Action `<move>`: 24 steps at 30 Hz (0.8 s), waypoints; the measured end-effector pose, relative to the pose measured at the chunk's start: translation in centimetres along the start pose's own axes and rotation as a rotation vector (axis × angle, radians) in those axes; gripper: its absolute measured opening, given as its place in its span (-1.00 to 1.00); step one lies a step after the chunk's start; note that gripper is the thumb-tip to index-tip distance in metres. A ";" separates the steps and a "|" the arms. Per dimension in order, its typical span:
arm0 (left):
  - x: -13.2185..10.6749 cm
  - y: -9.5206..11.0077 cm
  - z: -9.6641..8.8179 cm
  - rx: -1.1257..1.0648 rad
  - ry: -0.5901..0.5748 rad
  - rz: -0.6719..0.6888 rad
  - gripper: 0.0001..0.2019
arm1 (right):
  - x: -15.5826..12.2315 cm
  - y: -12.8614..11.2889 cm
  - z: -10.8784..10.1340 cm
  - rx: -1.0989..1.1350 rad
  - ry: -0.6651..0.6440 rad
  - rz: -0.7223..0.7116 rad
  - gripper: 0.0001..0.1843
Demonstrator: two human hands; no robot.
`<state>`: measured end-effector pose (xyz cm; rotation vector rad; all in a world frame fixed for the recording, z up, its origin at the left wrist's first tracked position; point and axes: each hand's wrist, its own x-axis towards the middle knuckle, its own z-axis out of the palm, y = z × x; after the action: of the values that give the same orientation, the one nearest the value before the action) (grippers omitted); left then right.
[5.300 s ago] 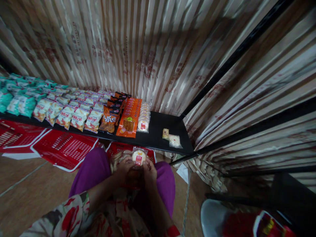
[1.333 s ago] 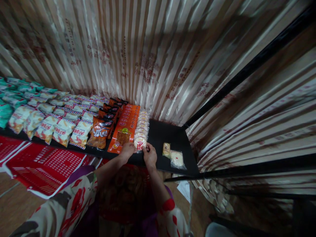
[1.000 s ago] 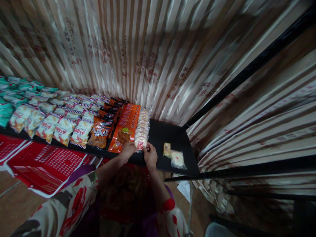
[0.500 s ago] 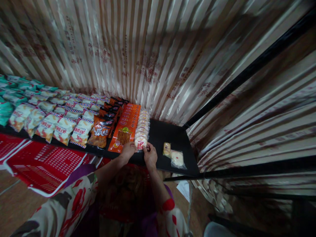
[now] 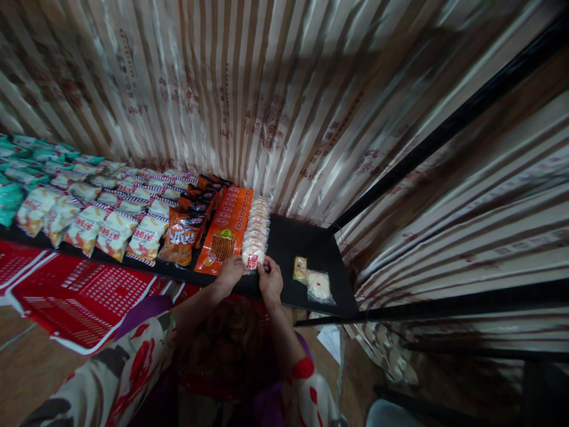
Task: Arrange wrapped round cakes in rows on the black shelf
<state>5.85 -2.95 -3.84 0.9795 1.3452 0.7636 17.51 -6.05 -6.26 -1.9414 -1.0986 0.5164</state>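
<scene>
At the front of a column of wrapped round white crackers (image 5: 257,228) lies one white cracker packet (image 5: 252,260) with a red label. My left hand (image 5: 232,270) pinches its left edge, and my right hand (image 5: 271,280) pinches the right edge, so both are closed on the same packet. The packet rests on the black shelf (image 5: 291,234), at its front edge. Just left of the column are flat orange snack packs (image 5: 225,230). Apart on the right lie a small yellow wrapped snack (image 5: 300,268) and another white wrapped cracker (image 5: 320,286).
Orange-brown bags (image 5: 180,238), white snack bags (image 5: 148,236) and green bags (image 5: 9,201) fill the shelf's left. Red baskets (image 5: 89,296) stand below. A black post (image 5: 422,142) slants up at the right, before striped curtain sheeting (image 5: 267,89). Round items sit in a dark container beneath my arms.
Almost nothing differs. Both hands stay at the edges of the front cracker packet, which has shifted or tilted very slightly.
</scene>
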 end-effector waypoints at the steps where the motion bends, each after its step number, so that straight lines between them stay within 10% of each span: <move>1: -0.1 0.1 0.0 -0.005 0.007 -0.007 -0.80 | 0.0 0.1 0.0 0.009 0.004 0.001 -0.59; 24: -2.0 0.2 0.2 -0.110 0.066 0.013 -0.72 | -1.5 1.0 0.1 0.118 0.107 -0.027 -0.51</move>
<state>5.84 -4.66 -2.81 0.8834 1.3404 0.8767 17.11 -7.57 -7.21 -1.8280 -1.0029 0.4473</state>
